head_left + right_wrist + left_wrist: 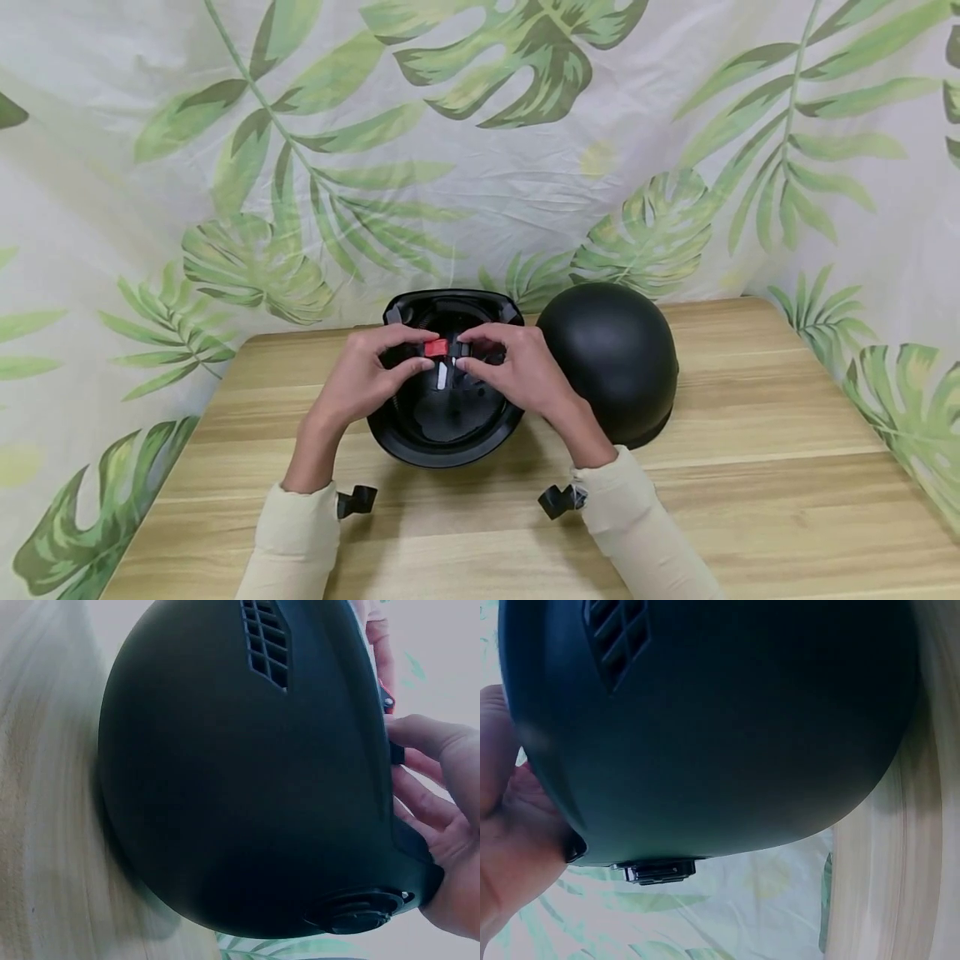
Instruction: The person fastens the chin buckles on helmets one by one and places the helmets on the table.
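A black helmet point(450, 454) lies upside down on the wooden table, its hollow inside facing up. Above that hollow my left hand point(367, 371) pinches a red buckle piece point(436, 347) between thumb and fingers. Opposite it, my right hand point(521, 367) pinches a black buckle piece point(463, 349) on the strap. The two pieces are close together, end to end. In the left wrist view the helmet's vented shell point(705, 750) hides most of the left hand. The right wrist view shows the right thumb and fingers point(427, 735) at the black piece, just past the helmet's rim.
A second black helmet point(611, 358) sits dome up on the table point(765, 467), right beside the first and close to my right forearm. Behind the table hangs a leaf-patterned cloth point(510, 200). Small black mounts point(357, 501) stick out from both sleeve cuffs.
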### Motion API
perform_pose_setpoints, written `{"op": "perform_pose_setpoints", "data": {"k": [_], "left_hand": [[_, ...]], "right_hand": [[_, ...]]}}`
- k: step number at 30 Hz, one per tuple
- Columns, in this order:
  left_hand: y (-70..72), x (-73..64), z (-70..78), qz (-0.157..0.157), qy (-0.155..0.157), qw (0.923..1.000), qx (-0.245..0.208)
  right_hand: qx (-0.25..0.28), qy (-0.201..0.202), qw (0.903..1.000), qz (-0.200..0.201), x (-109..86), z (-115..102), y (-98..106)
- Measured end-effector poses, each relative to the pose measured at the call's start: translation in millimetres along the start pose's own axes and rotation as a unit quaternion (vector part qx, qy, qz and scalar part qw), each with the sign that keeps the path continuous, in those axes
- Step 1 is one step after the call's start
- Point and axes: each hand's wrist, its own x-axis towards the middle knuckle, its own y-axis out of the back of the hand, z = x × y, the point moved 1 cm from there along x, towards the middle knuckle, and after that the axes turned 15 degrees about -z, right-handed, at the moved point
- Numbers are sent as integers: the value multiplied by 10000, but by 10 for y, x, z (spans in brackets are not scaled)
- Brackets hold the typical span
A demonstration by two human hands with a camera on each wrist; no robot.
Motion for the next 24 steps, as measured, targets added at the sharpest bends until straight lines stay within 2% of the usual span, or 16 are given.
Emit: {"op": "perform_pose_setpoints", "data": {"k": [4,9,21,24], "left_hand": [[-11,0,4,119,158,9998,-64],[-19,9,2,173,52,9998,-68],[-62,22,19,267,-66,9996,-30],[-90,32,30,210,-124,9997,71]], "right_hand": [[219,-176,9994,204,-8,-7,2],[300,-242,9988,296,-24,-5,10],[117,-73,9990,426,-28,20,-8],[98,-4,9991,411,-29,29,-14]]}}
